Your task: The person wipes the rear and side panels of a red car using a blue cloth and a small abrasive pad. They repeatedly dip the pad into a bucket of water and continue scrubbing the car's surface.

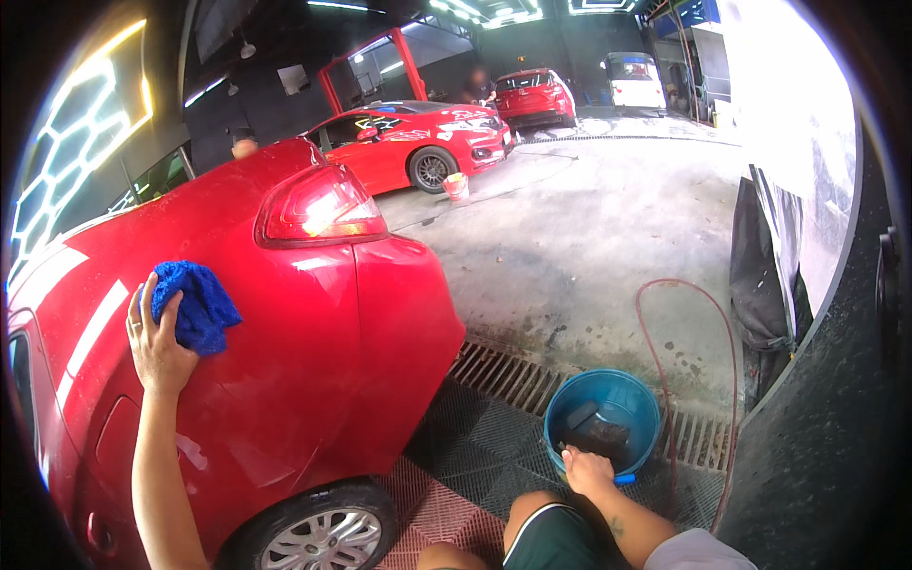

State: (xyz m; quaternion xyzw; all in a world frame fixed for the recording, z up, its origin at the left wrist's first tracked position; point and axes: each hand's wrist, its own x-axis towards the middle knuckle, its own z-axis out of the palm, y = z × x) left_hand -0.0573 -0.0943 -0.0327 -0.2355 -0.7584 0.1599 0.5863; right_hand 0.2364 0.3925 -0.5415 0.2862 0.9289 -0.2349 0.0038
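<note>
My left hand [163, 347] grips a blue microfiber cloth [198, 309] against the rear side panel of a red car [294, 351], below and left of its tail light [318, 209]. A ring shows on one finger. Down on the right, my right hand [586, 469] is closed at the near rim of a blue-green bucket [554, 404]. Dark pieces, one grey and block-shaped [581, 414], lie inside the bucket. What my right fingers hold, if anything, is hidden.
A red hose [641, 323] loops beside the bucket. Behind the bucket runs a floor grate [508, 372]. Farther back stand a second red car [408, 142], a small bucket [456, 187], another red car [535, 95] and a white van [635, 84]. Two people are partly visible.
</note>
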